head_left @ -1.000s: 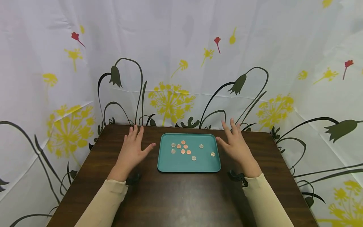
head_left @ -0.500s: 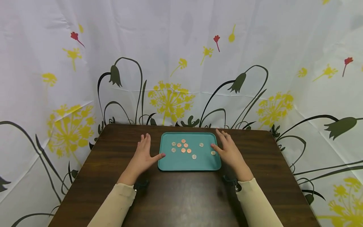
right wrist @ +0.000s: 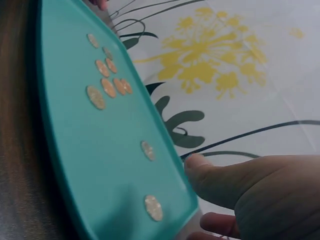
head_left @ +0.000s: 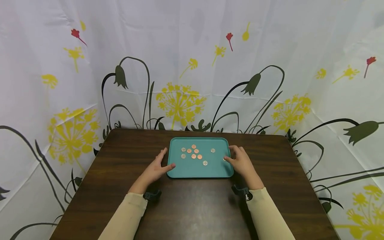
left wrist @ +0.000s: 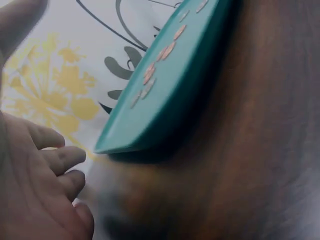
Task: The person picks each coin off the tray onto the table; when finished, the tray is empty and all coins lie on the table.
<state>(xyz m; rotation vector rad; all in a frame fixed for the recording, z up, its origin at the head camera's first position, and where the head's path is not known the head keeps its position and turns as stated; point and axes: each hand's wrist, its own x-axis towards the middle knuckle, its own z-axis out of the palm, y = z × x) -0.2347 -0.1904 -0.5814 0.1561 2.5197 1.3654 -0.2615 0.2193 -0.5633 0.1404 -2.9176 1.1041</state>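
A teal rectangular tray [head_left: 192, 171] lies on the table with several copper coins [head_left: 199, 157] grouped left of its middle. Several silver coins [head_left: 205, 163] are spread around them and toward the right side. At the tray's left edge is my left hand [head_left: 153, 172], thumb spread from the loosely bent fingers; the left wrist view shows a gap between those fingers [left wrist: 67, 160] and the tray. On the opposite side, my right hand [head_left: 244, 166] has its thumb over the rim and fingers bent outside it. The thumb partly covers one silver coin [right wrist: 153, 207].
The dark wooden table [head_left: 192, 206] extends on all sides of the tray. Behind it hangs a white curtain [head_left: 186, 40] printed with flowers. Dark wrist straps [head_left: 152, 195] sit at both cuffs of the pale sleeves [head_left: 126, 213].
Both hands have come inward and down to the tray's two sides, and their fingers have bent more. The coins keep their places on the tray. The head view has tilted slightly down.
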